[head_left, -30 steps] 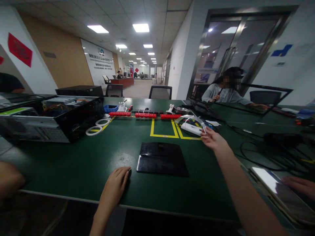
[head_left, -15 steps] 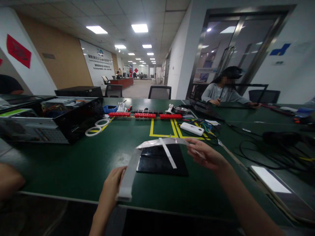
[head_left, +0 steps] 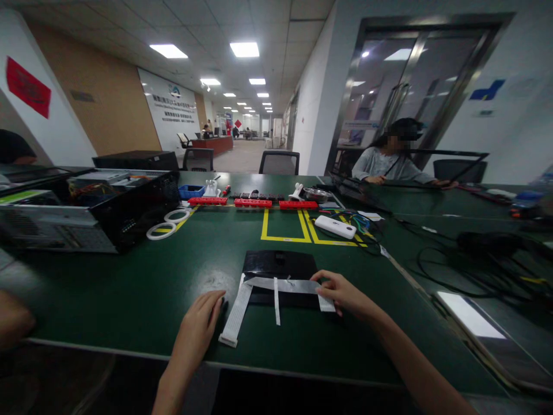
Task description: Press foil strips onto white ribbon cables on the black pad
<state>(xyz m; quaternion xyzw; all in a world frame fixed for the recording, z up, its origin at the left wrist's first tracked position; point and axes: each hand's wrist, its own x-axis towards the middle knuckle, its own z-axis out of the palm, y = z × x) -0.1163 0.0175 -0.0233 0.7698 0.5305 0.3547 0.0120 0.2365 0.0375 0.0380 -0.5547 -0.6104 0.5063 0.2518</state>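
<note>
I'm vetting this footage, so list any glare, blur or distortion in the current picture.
Head view: the nearest ceiling lights burn out to white; head view: pale glare marks the green table left of the black plate, and the glossy slab at right; head view: edges look stretched and soft, though the ribbon cable shows readable stripes.

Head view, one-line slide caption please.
Right hand holds a flat ribbon cable across a black panel; left hand beside it at the green table.

one head-worn view looks forward and down across the table
</note>
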